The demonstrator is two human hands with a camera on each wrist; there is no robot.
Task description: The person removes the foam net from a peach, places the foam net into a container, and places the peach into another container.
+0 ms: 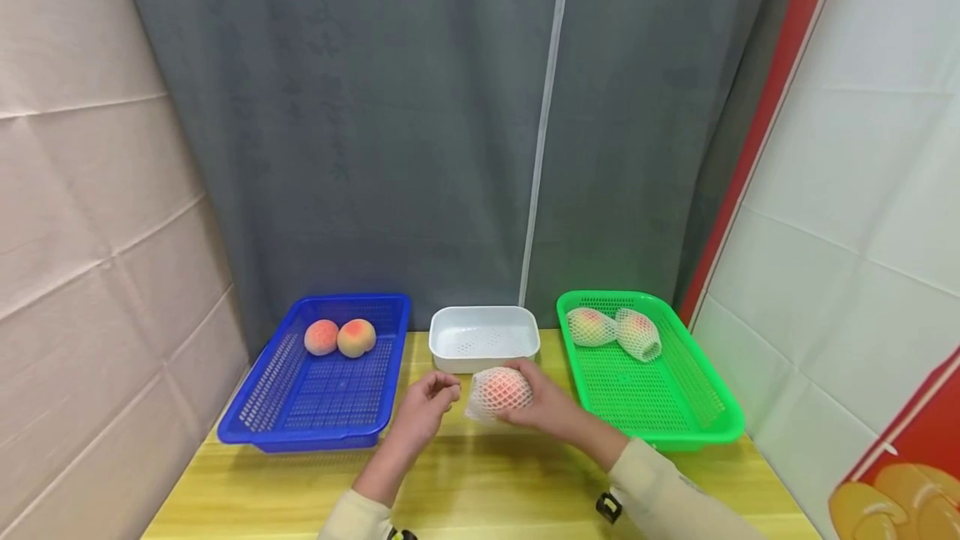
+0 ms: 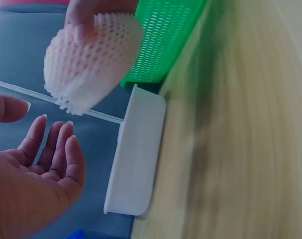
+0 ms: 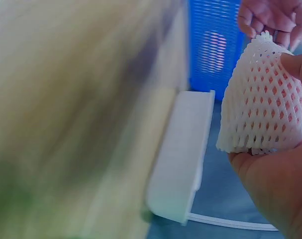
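My right hand (image 1: pixel 546 400) grips a peach in a white foam net (image 1: pixel 501 391), held up over the table in front of the white basket. In the right wrist view the foam net (image 3: pixel 265 99) covers the peach, and its narrowed end points at the other hand. My left hand (image 1: pixel 427 407) is just left of that end, holding nothing. In the left wrist view the left hand's fingers (image 2: pixel 56 154) are loosely bent, with a gap between them and the foam net (image 2: pixel 91 59).
A blue basket (image 1: pixel 322 432) at the left holds two bare peaches (image 1: pixel 356 338). The white basket (image 1: pixel 484 363) stands at the back middle. In the green basket (image 1: pixel 637 427) at the right lie two netted peaches (image 1: pixel 638 334). A grey curtain (image 1: pixel 375 123) hangs behind the wooden table (image 1: pixel 480 490).
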